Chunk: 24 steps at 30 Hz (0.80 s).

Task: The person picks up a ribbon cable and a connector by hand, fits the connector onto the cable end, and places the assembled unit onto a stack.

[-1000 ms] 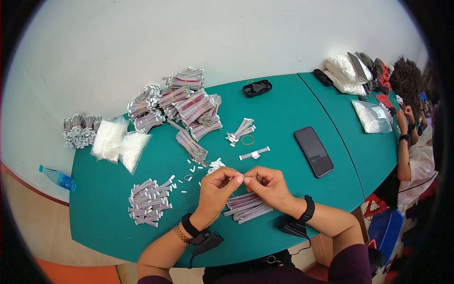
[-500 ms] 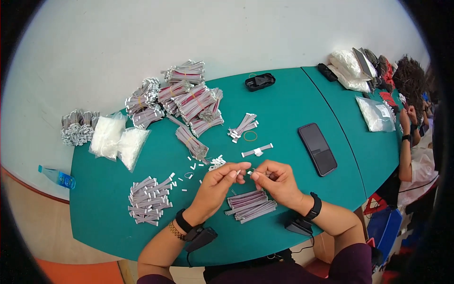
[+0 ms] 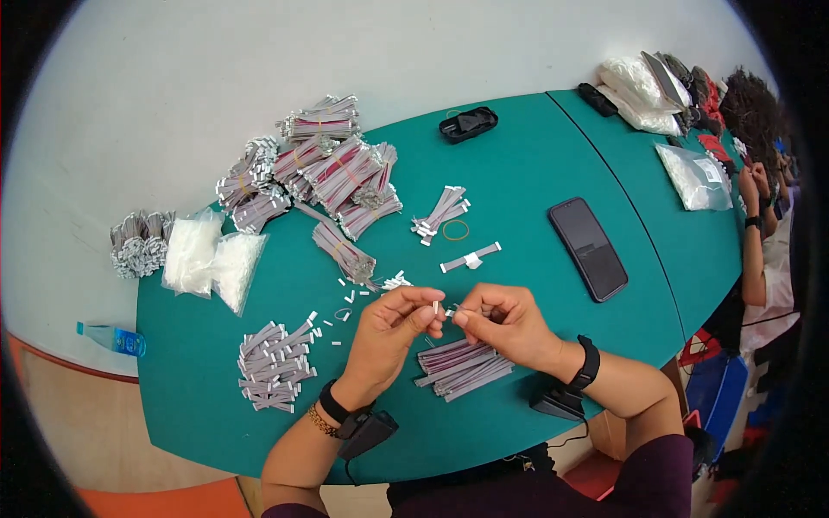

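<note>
Above the table's near middle, my left hand pinches a small white connector housing between thumb and fingertips. Close beside it, my right hand is closed on the end of a short cable; a small white piece shows at its fingertips. The rest of that cable is hidden by the fingers. Below my hands lies a stack of grey and purple ribbon cables. Loose white housings are scattered just beyond my left hand. Left of it sits a heap of grey cables with white ends.
Banded cable bundles and bags of white parts fill the far left. A phone lies at the right, a black case farther back. One cable with a white tag lies ahead. A co-worker's hands show far right.
The view has shifted slightly. My hands stay close together, fingertips nearly meeting, and the white housing in my left hand now stands more upright.
</note>
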### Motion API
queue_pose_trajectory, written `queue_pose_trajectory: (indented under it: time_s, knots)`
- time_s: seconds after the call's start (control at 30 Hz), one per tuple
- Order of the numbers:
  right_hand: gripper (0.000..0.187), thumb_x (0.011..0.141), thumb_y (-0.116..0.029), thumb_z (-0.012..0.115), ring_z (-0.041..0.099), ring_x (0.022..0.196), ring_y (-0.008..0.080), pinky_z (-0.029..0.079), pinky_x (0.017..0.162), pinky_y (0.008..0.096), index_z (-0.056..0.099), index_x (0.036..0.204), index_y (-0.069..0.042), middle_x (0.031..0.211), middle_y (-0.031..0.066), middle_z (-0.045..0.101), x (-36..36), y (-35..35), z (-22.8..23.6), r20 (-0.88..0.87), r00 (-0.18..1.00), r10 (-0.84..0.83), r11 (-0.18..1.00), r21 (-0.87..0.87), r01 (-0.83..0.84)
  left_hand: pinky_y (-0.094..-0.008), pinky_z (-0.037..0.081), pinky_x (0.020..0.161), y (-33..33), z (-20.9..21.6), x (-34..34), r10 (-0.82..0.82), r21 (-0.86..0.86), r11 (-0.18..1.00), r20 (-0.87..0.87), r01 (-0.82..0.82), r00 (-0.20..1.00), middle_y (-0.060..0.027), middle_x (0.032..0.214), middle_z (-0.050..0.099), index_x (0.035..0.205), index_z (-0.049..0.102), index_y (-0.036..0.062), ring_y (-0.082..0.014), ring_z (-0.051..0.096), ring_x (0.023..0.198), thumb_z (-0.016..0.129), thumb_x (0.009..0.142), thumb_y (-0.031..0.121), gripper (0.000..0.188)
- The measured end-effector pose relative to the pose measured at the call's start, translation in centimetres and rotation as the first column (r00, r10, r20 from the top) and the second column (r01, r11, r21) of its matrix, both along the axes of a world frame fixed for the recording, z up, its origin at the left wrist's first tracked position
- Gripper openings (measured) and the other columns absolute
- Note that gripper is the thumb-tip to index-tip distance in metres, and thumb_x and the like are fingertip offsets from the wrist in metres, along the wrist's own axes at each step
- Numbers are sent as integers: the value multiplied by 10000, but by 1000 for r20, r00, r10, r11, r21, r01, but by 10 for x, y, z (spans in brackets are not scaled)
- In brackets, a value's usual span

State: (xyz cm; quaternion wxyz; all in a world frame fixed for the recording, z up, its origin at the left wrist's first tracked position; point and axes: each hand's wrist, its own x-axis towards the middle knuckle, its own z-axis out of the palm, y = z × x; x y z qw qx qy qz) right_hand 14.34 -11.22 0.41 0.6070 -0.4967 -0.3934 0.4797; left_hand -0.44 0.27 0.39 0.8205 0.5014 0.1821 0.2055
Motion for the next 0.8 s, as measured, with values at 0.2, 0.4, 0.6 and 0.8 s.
queue_pose_trajectory:
  time_s: [0.2, 0.4, 0.6, 0.8]
  knots:
    - [116, 865, -101, 592, 487, 551, 10, 348, 467, 164, 561, 779, -29, 622, -18, 552, 1, 0, -2, 2, 1000, 18, 1000, 17, -18, -239, 445, 699, 0, -3, -1, -28, -9, 1000, -3, 28, 1000, -45, 855, 583, 1043, 576, -20, -114, 540, 760, 589, 854, 96, 223]
    - [118, 866, -104, 595, 490, 567, 11, 353, 480, 162, 563, 779, -30, 636, -22, 550, 2, 0, -1, -22, 998, 53, 999, 12, -53, -236, 442, 694, -3, -5, -1, -22, -13, 1000, -1, 22, 1000, -47, 857, 591, 1041, 585, -34, -111, 540, 750, 584, 859, 97, 225]
    - [115, 867, -102, 592, 495, 585, 13, 362, 490, 165, 566, 785, -26, 656, -22, 550, 0, -1, -5, -9, 998, 60, 998, 18, -60, -233, 441, 691, -3, -4, -1, -7, -13, 1000, -7, 7, 1000, -53, 849, 600, 1048, 587, -36, -111, 541, 736, 582, 861, 98, 230]
    - [137, 876, -102, 570, 445, 569, -2, 338, 487, 175, 540, 767, -25, 626, -43, 513, -1, 0, -4, -2, 999, 50, 999, 16, -50, -230, 439, 682, -4, -4, 0, -8, 10, 1000, -13, 8, 1000, -58, 857, 608, 1046, 592, -37, -110, 542, 730, 584, 860, 99, 231]
